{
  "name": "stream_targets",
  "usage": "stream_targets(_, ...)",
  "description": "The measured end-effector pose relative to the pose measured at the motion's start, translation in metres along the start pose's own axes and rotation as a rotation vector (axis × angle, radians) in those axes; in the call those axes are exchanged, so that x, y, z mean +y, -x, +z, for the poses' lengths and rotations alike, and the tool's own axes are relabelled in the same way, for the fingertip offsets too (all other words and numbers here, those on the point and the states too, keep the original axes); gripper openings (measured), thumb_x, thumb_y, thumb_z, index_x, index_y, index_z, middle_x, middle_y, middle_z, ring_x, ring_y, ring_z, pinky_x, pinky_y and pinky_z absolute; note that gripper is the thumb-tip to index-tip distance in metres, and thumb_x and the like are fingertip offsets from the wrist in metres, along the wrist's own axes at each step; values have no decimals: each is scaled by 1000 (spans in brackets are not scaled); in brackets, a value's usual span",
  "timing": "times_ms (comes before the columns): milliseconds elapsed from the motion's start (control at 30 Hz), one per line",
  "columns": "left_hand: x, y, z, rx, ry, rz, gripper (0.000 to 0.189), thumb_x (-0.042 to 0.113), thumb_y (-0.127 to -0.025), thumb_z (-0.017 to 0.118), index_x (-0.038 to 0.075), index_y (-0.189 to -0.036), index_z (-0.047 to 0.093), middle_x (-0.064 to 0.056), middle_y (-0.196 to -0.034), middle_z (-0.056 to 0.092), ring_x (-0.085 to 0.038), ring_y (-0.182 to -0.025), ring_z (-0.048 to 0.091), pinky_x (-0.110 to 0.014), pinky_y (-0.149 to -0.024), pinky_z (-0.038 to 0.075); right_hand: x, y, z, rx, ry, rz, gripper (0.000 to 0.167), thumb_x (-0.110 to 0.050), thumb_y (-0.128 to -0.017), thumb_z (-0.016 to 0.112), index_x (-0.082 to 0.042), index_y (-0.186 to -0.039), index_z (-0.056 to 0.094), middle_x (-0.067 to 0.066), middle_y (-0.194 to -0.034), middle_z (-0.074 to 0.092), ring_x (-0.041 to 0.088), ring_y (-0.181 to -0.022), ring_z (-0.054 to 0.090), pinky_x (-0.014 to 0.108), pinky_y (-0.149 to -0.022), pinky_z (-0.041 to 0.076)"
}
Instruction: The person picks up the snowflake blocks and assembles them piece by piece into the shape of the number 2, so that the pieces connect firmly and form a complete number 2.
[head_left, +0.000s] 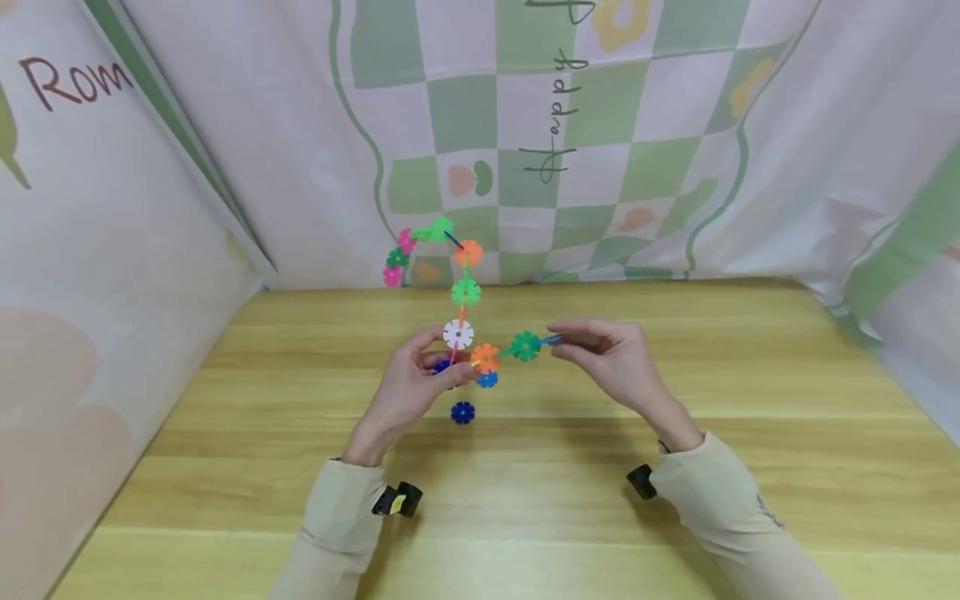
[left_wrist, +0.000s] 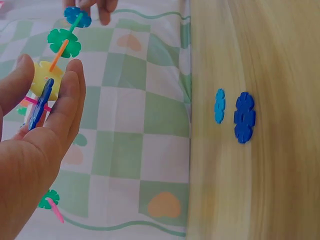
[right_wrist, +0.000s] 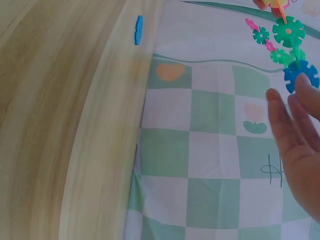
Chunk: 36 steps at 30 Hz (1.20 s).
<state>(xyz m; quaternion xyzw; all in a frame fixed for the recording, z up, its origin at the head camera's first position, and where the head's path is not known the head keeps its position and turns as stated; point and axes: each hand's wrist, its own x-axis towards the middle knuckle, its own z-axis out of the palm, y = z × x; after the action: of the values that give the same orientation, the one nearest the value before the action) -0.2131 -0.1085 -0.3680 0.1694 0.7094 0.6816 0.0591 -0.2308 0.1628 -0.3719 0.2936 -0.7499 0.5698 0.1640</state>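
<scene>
A chain of slotted plastic snowflake discs hangs between both hands above the table. My left hand [head_left: 405, 387] grips it near its lower bend, with a yellow disc [left_wrist: 42, 80] and a dark blue disc [left_wrist: 41, 105] between thumb and fingers. From there a white disc [head_left: 458, 334] and several green, orange and pink ones curve up and over to the left. Toward the right run an orange disc [head_left: 485, 358] and a green disc [head_left: 525, 346]. At that end my right hand [head_left: 611, 354] pinches a blue disc [right_wrist: 300, 76] between thumb and fingers.
Two loose discs lie on the wooden table [head_left: 525, 517] below the chain: a light blue disc [head_left: 487, 379] and a dark blue disc [head_left: 462, 412]. A checkered cloth [head_left: 525, 108] hangs behind the table, with more cloth at both sides.
</scene>
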Motion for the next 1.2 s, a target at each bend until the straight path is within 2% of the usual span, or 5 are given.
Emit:
stream_targets(267, 6, 1, -5, 35, -9, 22, 34, 7, -89, 68, 4, -121, 56, -16, -103, 68, -23, -93, 68, -37, -86, 53, 0, 2, -2, -47, 108, 172, 27, 3, -84, 71, 3, -111, 67, 19, -106, 68, 25, -90, 69, 23, -73, 55)
stream_targets(467, 10, 2, -6, 43, -31, 5, 34, 17, -88, 72, 11, -118, 58, -11, -105, 69, -23, -94, 69, -36, -85, 53, 9, 0, 10, -185, 170, 275, 30, -7, -86, 72, 1, -114, 65, 18, -112, 66, 29, -95, 68, 30, -76, 56)
stream_targets(700, 13, 3, -8, 29, -21, 38, 32, 15, -88, 72, 8, -116, 58, -13, -103, 69, -24, -92, 69, -37, -84, 53, 12, -10, 31, -286, 254, 260, 25, -4, -83, 74, 1, -106, 67, 22, -106, 67, 32, -91, 69, 35, -72, 57)
stream_targets(1033, 14, 3, -9, 16, 10, 74, 33, 6, -89, 68, 4, -120, 57, -17, -105, 67, -23, -95, 68, -42, -84, 54, 25, -23, 55, -372, 147, 289, 28, 8, -78, 73, 10, -104, 63, 28, -103, 63, 41, -95, 65, 35, -75, 57)
stream_targets(1200, 15, 4, -9, 10, -11, 82, 33, 5, -88, 69, 3, -119, 57, -16, -102, 68, -22, -92, 68, -44, -82, 55, 31, -29, 62, -405, 199, 316, 28, 7, -77, 75, 8, -103, 64, 25, -99, 66, 36, -89, 67, 34, -71, 58)
